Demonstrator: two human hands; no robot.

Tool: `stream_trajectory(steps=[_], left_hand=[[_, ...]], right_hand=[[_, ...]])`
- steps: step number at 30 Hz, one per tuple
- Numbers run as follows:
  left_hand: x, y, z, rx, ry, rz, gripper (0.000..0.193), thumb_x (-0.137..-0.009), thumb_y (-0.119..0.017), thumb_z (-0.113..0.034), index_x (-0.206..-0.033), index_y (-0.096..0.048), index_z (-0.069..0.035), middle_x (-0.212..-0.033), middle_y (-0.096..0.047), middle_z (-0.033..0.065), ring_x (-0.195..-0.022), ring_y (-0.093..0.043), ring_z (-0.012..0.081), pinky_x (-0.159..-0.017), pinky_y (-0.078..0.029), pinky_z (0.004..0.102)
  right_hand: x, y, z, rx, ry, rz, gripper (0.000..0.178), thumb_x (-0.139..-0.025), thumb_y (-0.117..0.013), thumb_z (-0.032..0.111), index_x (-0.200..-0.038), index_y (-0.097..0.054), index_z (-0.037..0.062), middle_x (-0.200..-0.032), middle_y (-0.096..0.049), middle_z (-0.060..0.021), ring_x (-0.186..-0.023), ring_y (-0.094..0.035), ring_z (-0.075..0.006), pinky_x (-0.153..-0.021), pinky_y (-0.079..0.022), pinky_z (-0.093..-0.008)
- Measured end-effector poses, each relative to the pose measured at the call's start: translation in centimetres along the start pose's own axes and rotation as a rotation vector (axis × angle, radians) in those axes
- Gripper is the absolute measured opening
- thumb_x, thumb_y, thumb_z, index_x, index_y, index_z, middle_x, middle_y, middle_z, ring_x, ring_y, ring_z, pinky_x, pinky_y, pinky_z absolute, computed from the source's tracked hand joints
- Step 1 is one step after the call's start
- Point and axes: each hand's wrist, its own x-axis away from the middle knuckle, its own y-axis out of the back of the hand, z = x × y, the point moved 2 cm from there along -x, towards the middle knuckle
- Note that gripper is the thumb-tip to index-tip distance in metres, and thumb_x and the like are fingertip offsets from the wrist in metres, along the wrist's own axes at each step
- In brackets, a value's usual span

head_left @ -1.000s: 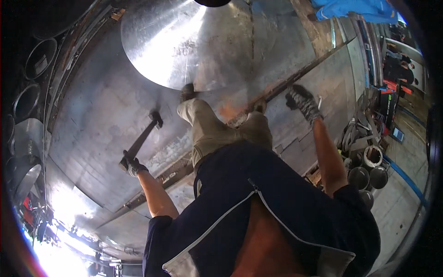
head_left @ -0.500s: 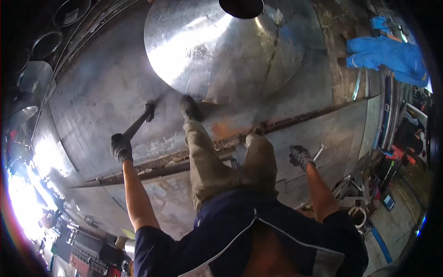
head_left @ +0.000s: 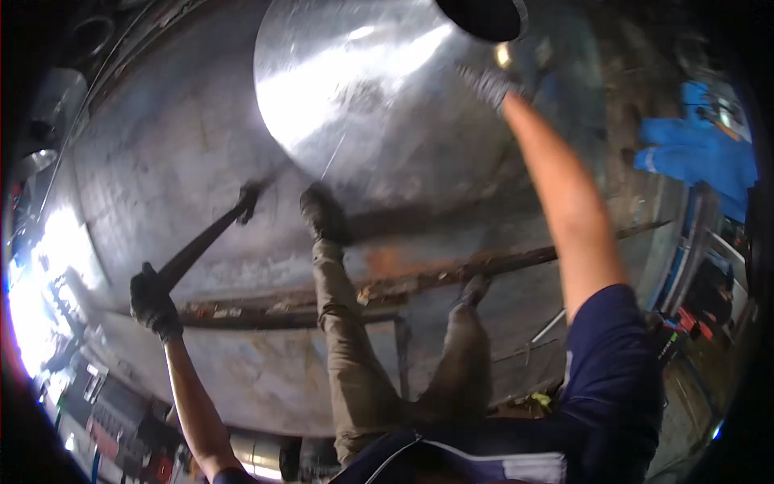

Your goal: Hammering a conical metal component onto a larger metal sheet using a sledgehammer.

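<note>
My left hand (head_left: 155,305), in a dark knit work glove, is wrapped round the handle end of a long-handled hammer (head_left: 201,248). Its dark head is just above the steel plate (head_left: 161,169), left of my boot; whether it touches cannot be made out. A large shiny sheet-metal cone (head_left: 363,105) with a round dark opening at its top lies ahead of me. My right hand (head_left: 488,85), gloved in grey, reaches out over the cone's surface below the opening. Its fingers look stretched out, somewhat blurred, and no object shows in them.
A gap edged with rusty steel (head_left: 427,278) runs across the floor plates between my feet. A thin bright metal rod (head_left: 548,326) lies to the right. At the far right is a person in blue workwear (head_left: 697,153). Assorted tools and metal parts line both sides.
My right hand has swung from beside the rod on the right up to the cone. My left hand has moved left and nearer, still gripping the hammer. The view has shifted.
</note>
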Motion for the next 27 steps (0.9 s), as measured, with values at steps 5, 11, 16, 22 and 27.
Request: stream_trajectory(steps=[5, 11, 16, 22, 27], left_hand=[[-1.6, -1.4, 2.4, -0.006, -0.351, -0.081, 0.013, -0.100, -0.064, -0.021, -0.108, -0.072, -0.014, -0.100, -0.073, 0.0061, -0.083, -0.069, 0.0229, -0.076, -0.055, 0.0325], [-4.4, -1.9, 3.8, 0.165, -0.256, 0.046, 0.023, -0.100, -0.061, -0.014, -0.121, -0.069, -0.006, -0.106, -0.071, 0.0045, -0.092, -0.068, 0.0153, -0.081, -0.056, 0.0297], [-4.0, -1.1, 2.8, 0.067, -0.335, -0.018, 0.022, -0.100, -0.062, -0.014, -0.118, -0.069, -0.005, -0.107, -0.071, 0.0051, -0.092, -0.068, 0.0155, -0.081, -0.056, 0.0311], [-0.6, -0.5, 4.6, -0.006, -0.351, -0.090, 0.020, -0.099, -0.062, -0.014, -0.114, -0.069, -0.004, -0.107, -0.070, 0.0058, -0.091, -0.067, 0.0157, -0.081, -0.056, 0.0328], [-2.4, -1.3, 6.4, -0.153, -0.389, 0.018, 0.018, -0.098, -0.062, -0.013, -0.111, -0.069, -0.003, -0.108, -0.070, 0.0065, -0.091, -0.067, 0.0159, -0.081, -0.056, 0.0342]], right_hand=[[-11.3, -2.7, -3.9, 0.074, -0.110, -0.440, 0.111, -0.087, -0.045, 0.085, -0.156, -0.037, -0.0020, -0.160, -0.040, -0.0234, -0.150, -0.035, -0.0361, -0.125, -0.025, -0.0421], [-13.2, -5.9, -4.6, 0.106, -0.209, -0.449, 0.109, -0.082, -0.054, 0.086, -0.146, -0.052, -0.0028, -0.152, -0.049, -0.0250, -0.144, -0.045, -0.0364, -0.121, -0.033, -0.0406], [-14.4, -5.9, -5.4, 0.089, -0.257, -0.416, 0.108, -0.084, -0.051, 0.086, -0.146, -0.053, -0.0025, -0.153, -0.049, -0.0251, -0.145, -0.043, -0.0379, -0.121, -0.032, -0.0414], [-16.0, -6.2, -7.0, 0.109, 0.023, -0.376, 0.075, -0.098, -0.046, 0.066, -0.140, -0.059, 0.0052, -0.142, -0.059, -0.0230, -0.140, -0.048, -0.0352, -0.118, -0.035, -0.0404], [-9.4, -11.3, -6.2, -0.010, 0.117, -0.210, 0.053, -0.105, -0.049, 0.038, -0.140, -0.053, -0.0017, -0.142, -0.053, -0.0200, -0.135, -0.048, -0.0317, -0.118, -0.034, -0.0387]])
